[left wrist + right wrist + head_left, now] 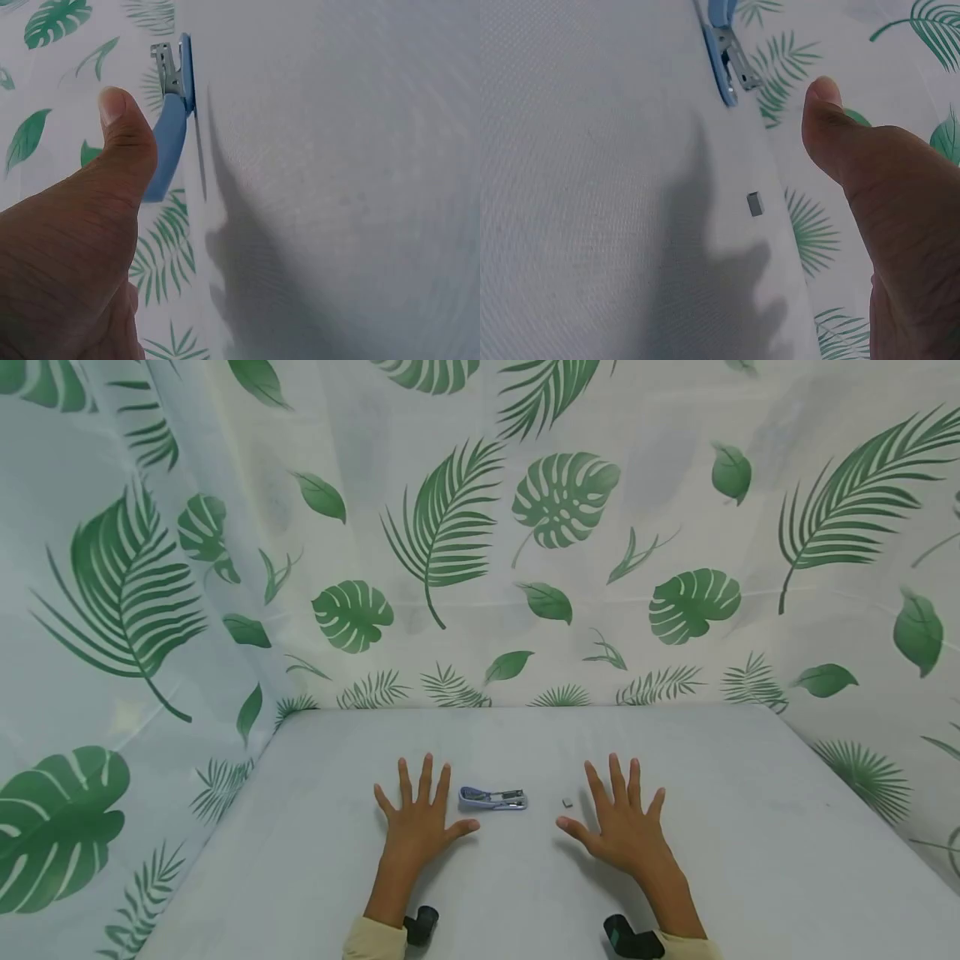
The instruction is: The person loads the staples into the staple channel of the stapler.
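A blue stapler [492,798] lies on the white table between the two hands, its metal parts showing at the right end. Just to its right is a small grey block [567,802] that looks like a short stick of staples. My left hand [417,822], fingers spread straight, is left of the stapler and holds nothing. On the other side my right hand [624,832] is spread in the same way, its thumb close to the small block. The left wrist view has the stapler [176,112] beyond the thumb; the right wrist view shows the block [755,204] too.
A white table [525,893] stretches under both hands. Behind it and at the sides hang white sheets [465,652] printed with green leaves. Dark wrist cameras [422,927] sit at the cuffs.
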